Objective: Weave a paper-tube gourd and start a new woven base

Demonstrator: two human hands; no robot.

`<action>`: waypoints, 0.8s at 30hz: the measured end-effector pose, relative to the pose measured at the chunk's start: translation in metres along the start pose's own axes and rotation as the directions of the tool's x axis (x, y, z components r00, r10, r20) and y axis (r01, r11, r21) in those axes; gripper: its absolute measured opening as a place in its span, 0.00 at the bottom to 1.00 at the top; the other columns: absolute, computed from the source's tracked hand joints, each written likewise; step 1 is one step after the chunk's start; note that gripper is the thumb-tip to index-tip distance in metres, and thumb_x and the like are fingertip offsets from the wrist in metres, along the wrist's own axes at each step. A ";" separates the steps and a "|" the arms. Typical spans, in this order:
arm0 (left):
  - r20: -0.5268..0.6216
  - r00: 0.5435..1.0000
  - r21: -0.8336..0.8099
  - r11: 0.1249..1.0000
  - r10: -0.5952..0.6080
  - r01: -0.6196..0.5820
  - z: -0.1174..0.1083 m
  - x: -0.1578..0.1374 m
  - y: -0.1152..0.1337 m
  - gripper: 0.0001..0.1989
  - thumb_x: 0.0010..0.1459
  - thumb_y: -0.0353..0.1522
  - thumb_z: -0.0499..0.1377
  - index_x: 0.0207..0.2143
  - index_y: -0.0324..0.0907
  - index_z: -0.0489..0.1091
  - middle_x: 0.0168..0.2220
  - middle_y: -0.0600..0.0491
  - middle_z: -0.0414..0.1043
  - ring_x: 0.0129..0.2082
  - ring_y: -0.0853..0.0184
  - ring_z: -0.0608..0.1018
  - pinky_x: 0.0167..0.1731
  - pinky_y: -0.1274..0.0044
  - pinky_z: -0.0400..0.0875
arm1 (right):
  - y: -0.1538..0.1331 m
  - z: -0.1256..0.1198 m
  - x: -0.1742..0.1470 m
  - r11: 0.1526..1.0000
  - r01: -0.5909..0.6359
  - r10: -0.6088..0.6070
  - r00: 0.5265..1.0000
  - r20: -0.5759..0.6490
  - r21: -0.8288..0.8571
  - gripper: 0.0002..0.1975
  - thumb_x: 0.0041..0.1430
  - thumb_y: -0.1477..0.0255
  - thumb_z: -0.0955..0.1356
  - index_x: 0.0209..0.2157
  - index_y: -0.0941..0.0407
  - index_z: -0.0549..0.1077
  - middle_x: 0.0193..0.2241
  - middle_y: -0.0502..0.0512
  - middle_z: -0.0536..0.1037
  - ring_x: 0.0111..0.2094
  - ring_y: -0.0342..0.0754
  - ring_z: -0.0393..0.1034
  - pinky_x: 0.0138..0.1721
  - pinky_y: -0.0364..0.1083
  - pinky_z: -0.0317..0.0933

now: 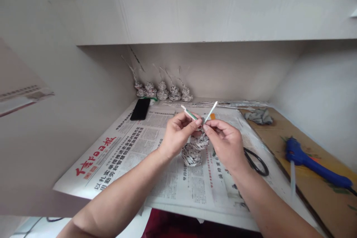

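A gourd-shaped piece woven from rolled newspaper strips (193, 153) hangs below my two hands, its round bulge toward me. At its narrow top, my left hand (181, 131) is closed, thumb and fingers pinching the paper strips; white and green strip ends stick out above it. Close against it, my right hand (224, 139) pinches another rolled paper strip (211, 111) that points up and to the right. The fingertips nearly meet over the neck and hide part of the weave.
Newspaper sheets (131, 156) cover the table. Several woven gourds (162, 91) stand along the back wall, near a black phone (140, 109) and long paper strips (220, 104). On the right are a blue glue gun (312, 165), a grey cloth (259, 116), black-handled scissors (263, 167) and cardboard (320, 189).
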State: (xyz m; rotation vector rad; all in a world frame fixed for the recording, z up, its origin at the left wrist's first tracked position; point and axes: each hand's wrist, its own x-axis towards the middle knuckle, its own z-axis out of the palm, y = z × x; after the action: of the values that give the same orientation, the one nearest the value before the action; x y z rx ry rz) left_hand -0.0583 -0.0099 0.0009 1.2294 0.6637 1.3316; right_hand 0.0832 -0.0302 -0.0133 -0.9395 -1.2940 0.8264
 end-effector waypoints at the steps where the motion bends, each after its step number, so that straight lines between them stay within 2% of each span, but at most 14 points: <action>1: 0.007 1.000 0.023 1.000 0.017 -0.018 0.000 0.000 0.000 0.11 0.51 0.35 0.66 0.34 0.38 0.71 0.30 0.53 0.72 0.30 0.72 0.76 0.29 0.79 0.77 | 0.000 0.000 0.000 1.000 -0.004 0.004 1.000 0.004 -0.012 0.06 0.54 0.67 0.72 0.32 0.55 0.76 0.31 0.52 0.80 0.31 0.45 0.73 0.35 0.45 0.68; 3: 0.015 0.999 0.047 0.998 0.042 -0.043 -0.001 0.000 0.000 0.10 0.51 0.35 0.66 0.31 0.37 0.72 0.29 0.53 0.72 0.29 0.72 0.75 0.29 0.79 0.77 | 0.001 0.000 0.000 1.000 -0.007 0.007 1.000 0.000 -0.015 0.07 0.53 0.67 0.73 0.32 0.55 0.77 0.31 0.52 0.80 0.31 0.45 0.73 0.35 0.45 0.68; 10: -0.015 0.996 0.088 0.992 0.092 -0.090 0.000 -0.002 -0.004 0.08 0.52 0.34 0.66 0.33 0.39 0.77 0.36 0.51 0.77 0.32 0.70 0.78 0.32 0.78 0.80 | -0.003 0.000 0.001 0.998 0.006 -0.004 0.999 -0.038 0.061 0.05 0.52 0.70 0.73 0.30 0.54 0.75 0.27 0.48 0.78 0.28 0.42 0.72 0.31 0.42 0.67; 13: -0.006 0.994 0.122 0.987 0.109 -0.107 0.000 -0.002 -0.004 0.09 0.52 0.35 0.65 0.33 0.39 0.78 0.38 0.50 0.76 0.34 0.69 0.78 0.32 0.77 0.80 | -0.003 -0.001 0.002 0.997 -0.022 0.023 1.000 -0.010 0.069 0.05 0.52 0.69 0.73 0.30 0.55 0.75 0.27 0.48 0.78 0.28 0.42 0.71 0.31 0.42 0.66; 16: 0.009 0.998 0.099 0.993 0.068 -0.068 0.001 -0.002 -0.004 0.10 0.52 0.35 0.65 0.35 0.39 0.78 0.41 0.48 0.76 0.34 0.68 0.78 0.30 0.77 0.80 | -0.001 -0.001 0.004 0.986 -0.067 0.063 0.998 0.029 0.150 0.05 0.53 0.69 0.73 0.30 0.55 0.75 0.28 0.49 0.77 0.31 0.42 0.71 0.34 0.43 0.66; 20: -0.003 1.000 0.023 1.000 -0.013 0.013 0.002 -0.001 -0.008 0.11 0.53 0.36 0.65 0.37 0.39 0.77 0.43 0.48 0.76 0.33 0.70 0.77 0.24 0.82 0.77 | 0.002 0.001 0.004 0.946 -0.156 0.146 0.988 0.058 0.284 0.06 0.53 0.69 0.73 0.31 0.55 0.75 0.30 0.50 0.78 0.32 0.43 0.70 0.36 0.44 0.65; 24: -0.026 0.998 -0.043 0.997 -0.061 0.060 0.003 0.000 -0.011 0.14 0.51 0.36 0.66 0.40 0.38 0.76 0.37 0.49 0.77 0.31 0.70 0.77 0.24 0.82 0.77 | 0.002 0.001 0.002 0.976 -0.097 0.087 0.994 0.058 0.193 0.07 0.54 0.68 0.72 0.33 0.55 0.75 0.32 0.51 0.78 0.35 0.45 0.71 0.38 0.45 0.65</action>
State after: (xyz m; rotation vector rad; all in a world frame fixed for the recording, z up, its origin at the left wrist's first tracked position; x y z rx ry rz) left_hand -0.0521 -0.0085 -0.0088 1.1506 0.6842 1.3076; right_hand 0.0824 -0.0272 -0.0147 -0.8307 -1.1939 1.0354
